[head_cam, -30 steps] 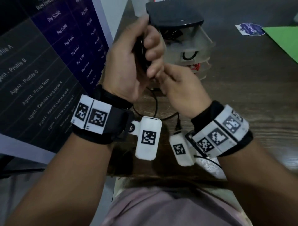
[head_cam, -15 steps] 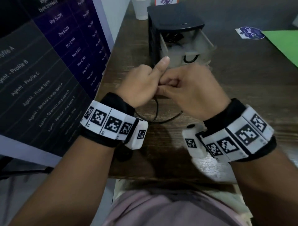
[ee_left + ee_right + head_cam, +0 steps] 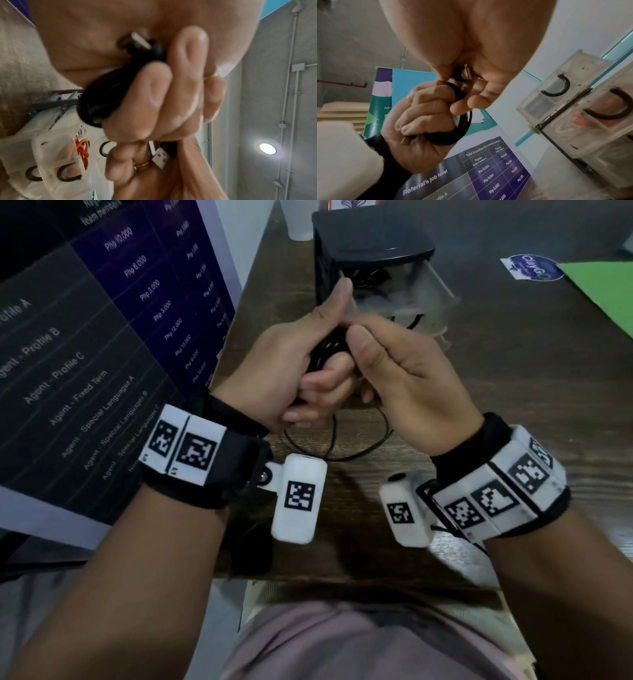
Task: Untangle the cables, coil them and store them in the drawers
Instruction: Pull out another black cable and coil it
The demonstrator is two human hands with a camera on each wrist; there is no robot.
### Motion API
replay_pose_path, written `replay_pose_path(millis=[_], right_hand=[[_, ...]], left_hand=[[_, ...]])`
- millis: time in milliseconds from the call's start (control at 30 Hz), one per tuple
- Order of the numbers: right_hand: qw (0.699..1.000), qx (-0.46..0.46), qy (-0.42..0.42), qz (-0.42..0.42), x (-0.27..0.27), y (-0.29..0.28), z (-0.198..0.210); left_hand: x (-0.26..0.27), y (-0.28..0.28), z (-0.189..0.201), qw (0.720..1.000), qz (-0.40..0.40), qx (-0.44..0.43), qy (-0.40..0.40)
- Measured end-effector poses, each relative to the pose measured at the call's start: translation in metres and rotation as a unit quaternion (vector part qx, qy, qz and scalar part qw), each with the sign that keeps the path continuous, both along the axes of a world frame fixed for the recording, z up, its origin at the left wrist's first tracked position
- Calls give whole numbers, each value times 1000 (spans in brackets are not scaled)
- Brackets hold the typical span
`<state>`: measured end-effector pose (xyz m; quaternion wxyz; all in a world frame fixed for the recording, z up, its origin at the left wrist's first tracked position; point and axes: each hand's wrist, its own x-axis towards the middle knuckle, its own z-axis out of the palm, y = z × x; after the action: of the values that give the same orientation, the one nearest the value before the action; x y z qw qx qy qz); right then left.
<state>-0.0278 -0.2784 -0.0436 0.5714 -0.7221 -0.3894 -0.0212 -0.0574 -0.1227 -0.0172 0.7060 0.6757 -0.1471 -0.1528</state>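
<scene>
A: Black cable (image 3: 330,350) bunched in loops inside the left hand (image 3: 291,371), fingers curled tight round the bundle, thumb up. Seen as a thick coil (image 3: 102,97) from the left wrist view.

B: Right hand (image 3: 404,378) at 3 o'clock of the left, touching it, fingertips pinching the same cable near its metal USB plug (image 3: 160,157). Second plug (image 3: 135,40) poking out at the top of the left grip.

A: Not all wound yet. Loose tail (image 3: 342,440) hanging below both hands, sagging in a loop toward the desk (image 3: 513,392).

B: Drawer unit (image 3: 373,254) at 12 o'clock of the hands, well behind them. Top drawer (image 3: 431,289) pulled out, something dark inside, likely a cable already stored; hard to tell for sure.

A: Orange cable (image 3: 82,150) behind a translucent drawer front lower down, plus something white alongside. Probably stored too.

B: So, by the look of it: well along. Left to do: wind the hanging tail, tuck the plug, drop the coil into a drawer, push the open drawer shut. No other loose cable visible on the desk.
</scene>
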Motion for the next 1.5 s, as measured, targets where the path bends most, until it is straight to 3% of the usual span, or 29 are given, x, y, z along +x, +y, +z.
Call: replay_pose_path(millis=[100, 300, 500, 700, 833, 1000, 1167, 1267, 1400, 1500], right_hand=[[1000, -3, 10, -7, -3, 2, -1], [997, -12, -17, -68, -1, 2, -4], [990, -14, -35, -137, 1, -1, -9], [994, -48, 43, -86, 11, -6, -7], [994, 9, 47, -98, 15, -3, -9], [982, 47, 58, -176, 22, -4, -12], [978, 67, 136, -140, 21, -8, -8], [976, 75, 170, -113, 15, -8, -6], [960, 87, 252, -85, 7, -9, 4], [971, 30, 218, -94, 3, -8, 4]], left_hand=[[2, 1, -2, 1000, 13, -3, 12], [-1, -4, -5, 990, 136, 47, -9], [4, -4, -12, 944, 281, 122, -119], [11, -7, -18, 951, 267, 137, -71], [10, -11, -12, 968, 246, 43, 19], [8, -14, -11, 971, 213, -80, 78], [9, -17, -15, 962, 204, -142, 110], [11, -18, -14, 961, 231, -120, 97], [14, -20, -16, 963, 269, 9, 20], [16, -19, -19, 960, 271, 72, -4]])
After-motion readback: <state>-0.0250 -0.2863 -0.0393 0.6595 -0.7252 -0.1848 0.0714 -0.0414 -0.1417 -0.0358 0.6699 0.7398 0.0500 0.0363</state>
